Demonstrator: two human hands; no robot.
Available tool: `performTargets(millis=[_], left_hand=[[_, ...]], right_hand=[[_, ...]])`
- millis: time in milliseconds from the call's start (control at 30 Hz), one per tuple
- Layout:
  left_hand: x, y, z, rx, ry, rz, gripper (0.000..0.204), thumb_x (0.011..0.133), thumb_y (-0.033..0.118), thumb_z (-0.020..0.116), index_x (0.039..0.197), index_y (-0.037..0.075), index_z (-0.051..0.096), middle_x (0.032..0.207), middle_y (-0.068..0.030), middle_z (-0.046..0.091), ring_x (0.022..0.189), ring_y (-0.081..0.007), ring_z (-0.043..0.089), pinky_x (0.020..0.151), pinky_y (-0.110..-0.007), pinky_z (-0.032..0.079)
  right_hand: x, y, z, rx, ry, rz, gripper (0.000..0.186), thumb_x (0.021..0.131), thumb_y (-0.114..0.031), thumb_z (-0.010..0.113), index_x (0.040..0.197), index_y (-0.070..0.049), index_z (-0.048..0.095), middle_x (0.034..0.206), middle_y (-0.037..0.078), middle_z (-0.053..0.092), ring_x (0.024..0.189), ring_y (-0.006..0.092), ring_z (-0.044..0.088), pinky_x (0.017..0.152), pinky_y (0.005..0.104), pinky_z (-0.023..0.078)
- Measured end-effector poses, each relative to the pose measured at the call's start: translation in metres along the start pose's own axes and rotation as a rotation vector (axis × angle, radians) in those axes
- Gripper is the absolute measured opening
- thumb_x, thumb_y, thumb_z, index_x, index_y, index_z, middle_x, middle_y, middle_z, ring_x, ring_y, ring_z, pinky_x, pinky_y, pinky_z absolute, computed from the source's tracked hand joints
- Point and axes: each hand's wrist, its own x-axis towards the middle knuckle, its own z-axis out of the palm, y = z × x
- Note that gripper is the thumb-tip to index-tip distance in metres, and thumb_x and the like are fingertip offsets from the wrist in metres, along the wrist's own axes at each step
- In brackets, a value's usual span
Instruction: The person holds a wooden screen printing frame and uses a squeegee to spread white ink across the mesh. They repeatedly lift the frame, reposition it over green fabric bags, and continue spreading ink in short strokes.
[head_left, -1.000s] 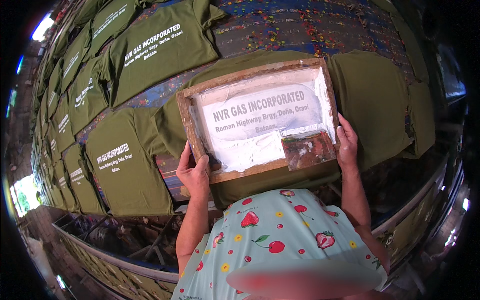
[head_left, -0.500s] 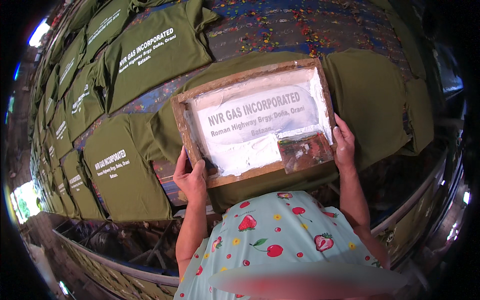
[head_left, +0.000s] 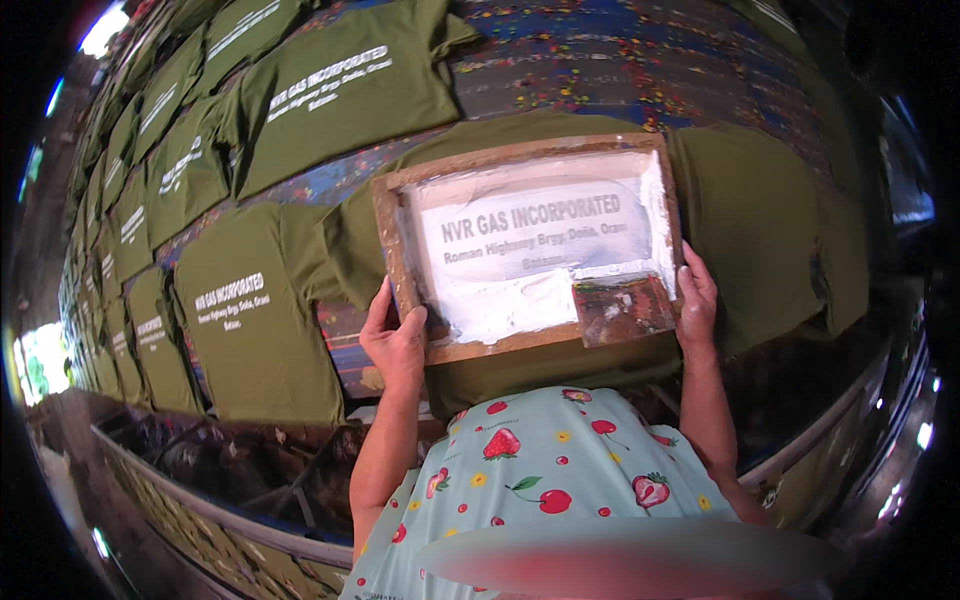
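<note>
A wooden screen-printing frame (head_left: pixel 392 228) lies over a dark green shirt (head_left: pixel 545 370) in front of me. White ink (head_left: pixel 500 305) is smeared thickly along the near part of its mesh and the right side, and grey lettering shows through the mesh. Resting at the frame's near right corner is a paint-stained squeegee (head_left: pixel 625 312), which neither hand grips. My left hand (head_left: pixel 397 340) grips the near left side of the frame, thumb on top. At the right side, my right hand (head_left: pixel 697 305) holds the frame's edge, close to the squeegee. Whether the frame touches the shirt, I cannot tell.
Rows of green shirts with white printing, such as one shirt (head_left: pixel 250 360), cover the table to the left. Another green shirt (head_left: pixel 750 210) part extends right of the frame. The far table surface (head_left: pixel 600 70) is spotted with colored paint. A rail (head_left: pixel 250 530) runs along the near left.
The view has shifted a little, and the frame looks slightly more level, with its right side lower than before. Both hands keep hold of it.
</note>
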Motion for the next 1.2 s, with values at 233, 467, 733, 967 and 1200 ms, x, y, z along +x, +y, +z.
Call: performTargets(millis=[233, 467, 733, 967, 1200], left_hand=[[0.002, 0.005, -0.005, 0.051, -0.018, -0.025, 0.069, 0.086, -0.017, 0.067, 0.155, -0.01, 0.059, 0.141, -0.0136, 0.072, 0.119, -0.0183, 0.071, 0.104, -0.03, 0.055], [0.001, 0.007, 0.0, 0.061, -0.082, 0.049, 0.07, 0.085, -0.016, 0.064, 0.155, -0.011, 0.058, 0.142, -0.016, 0.072, 0.12, -0.0206, 0.071, 0.107, -0.031, 0.053], [0.002, 0.005, -0.003, 0.069, -0.043, 0.012, 0.07, 0.085, -0.016, 0.067, 0.154, -0.01, 0.059, 0.139, -0.014, 0.073, 0.115, -0.0184, 0.072, 0.101, -0.031, 0.057], [0.005, 0.001, -0.006, 0.281, 0.022, 0.03, 0.069, 0.08, 0.0, 0.078, 0.148, -0.005, 0.068, 0.134, -0.0125, 0.076, 0.116, -0.0185, 0.071, 0.105, -0.032, 0.055], [0.005, -0.012, -0.005, 0.245, 0.057, 0.098, 0.067, 0.08, 0.003, 0.081, 0.146, -0.001, 0.071, 0.119, -0.0073, 0.077, 0.1, -0.0128, 0.069, 0.091, -0.03, 0.058]], right_hand=[[-0.004, 0.001, 0.004, -0.06, -0.001, -0.066, 0.046, 0.113, -0.012, 0.058, 0.156, 0.003, 0.06, 0.152, 0.011, 0.067, 0.135, 0.0176, 0.061, 0.12, 0.0343, 0.043], [-0.004, -0.004, 0.005, -0.11, -0.009, -0.102, 0.045, 0.113, -0.011, 0.059, 0.155, 0.004, 0.06, 0.147, 0.01, 0.07, 0.132, 0.0155, 0.063, 0.116, 0.0329, 0.046], [-0.005, -0.005, 0.007, -0.147, 0.009, -0.144, 0.045, 0.111, -0.013, 0.06, 0.153, 0.003, 0.063, 0.146, 0.01, 0.071, 0.13, 0.0166, 0.064, 0.116, 0.0337, 0.047], [0.0, -0.004, 0.007, -0.114, -0.024, -0.106, 0.047, 0.115, -0.013, 0.051, 0.157, 0.004, 0.058, 0.152, 0.015, 0.064, 0.137, 0.023, 0.06, 0.119, 0.0379, 0.046], [0.011, -0.007, -0.007, -0.058, -0.144, -0.033, 0.057, 0.11, -0.017, 0.056, 0.162, 0.006, 0.05, 0.159, 0.023, 0.054, 0.14, 0.0365, 0.057, 0.119, 0.0486, 0.046]])
